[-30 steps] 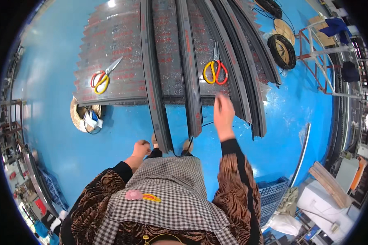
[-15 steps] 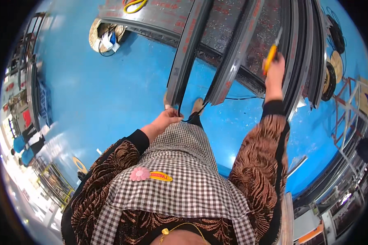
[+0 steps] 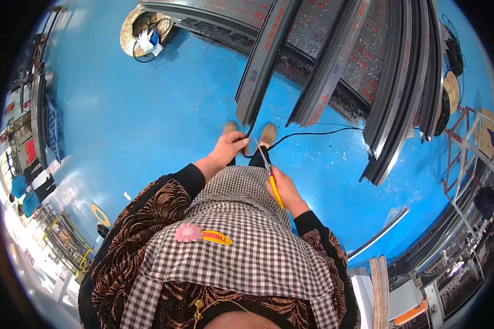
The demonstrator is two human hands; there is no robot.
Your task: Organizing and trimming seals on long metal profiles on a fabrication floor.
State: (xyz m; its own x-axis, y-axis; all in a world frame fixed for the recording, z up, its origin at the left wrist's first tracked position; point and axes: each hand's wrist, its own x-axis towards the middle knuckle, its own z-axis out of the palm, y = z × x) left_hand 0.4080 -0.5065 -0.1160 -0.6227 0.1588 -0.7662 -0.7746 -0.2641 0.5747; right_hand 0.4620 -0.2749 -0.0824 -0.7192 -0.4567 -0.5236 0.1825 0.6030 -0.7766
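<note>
My left hand (image 3: 225,150) pinches a thin black rubber strip (image 3: 315,133) just beyond the near end of a long dark profile (image 3: 264,68). One part of the strip runs up to that profile, and another trails off to the right. In my right hand (image 3: 288,189) is a pair of scissors (image 3: 274,188) with yellow and orange handles. The blades point up and to the left, their tips close to the strip beside my left fingers. Whether the blades touch the strip, I cannot tell.
More long profiles (image 3: 335,66) lie across a dark workbench (image 3: 313,27) ahead, their ends jutting toward me. A round spool (image 3: 129,33) with cloth in it sits on the blue floor at far left. Metal frames (image 3: 461,148) stand at right. Two people (image 3: 30,189) are at far left.
My right hand has brought the scissors from the profiles at right down to the strip beside my left hand. The bench and profiles sit slightly higher and farther right in view.
</note>
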